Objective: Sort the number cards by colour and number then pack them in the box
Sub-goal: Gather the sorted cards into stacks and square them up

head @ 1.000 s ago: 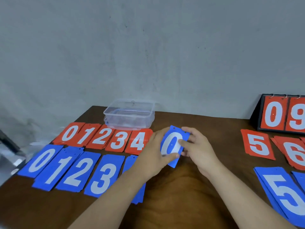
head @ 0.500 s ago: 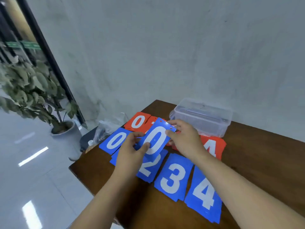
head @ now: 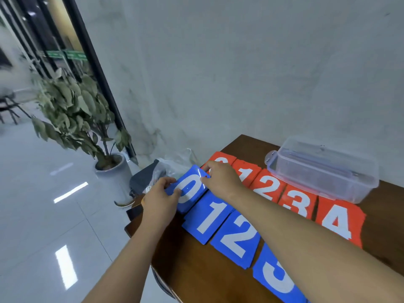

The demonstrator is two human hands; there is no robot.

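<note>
Both hands on the blue 0 card (head: 190, 191): left hand (head: 160, 199) pinches its near edge, right hand (head: 220, 180) pinches the far corner. It sits at the blue row's left end, just beside the blue 1 card (head: 211, 217). Best play, I'd say: lay it flat, square to its neighbour, clear of the table (head: 188, 265) corner

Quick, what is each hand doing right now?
Left hand: holds the blue 0 card by its near edge, thumb on top.
Right hand: pinches the same card at its far corner.
</note>
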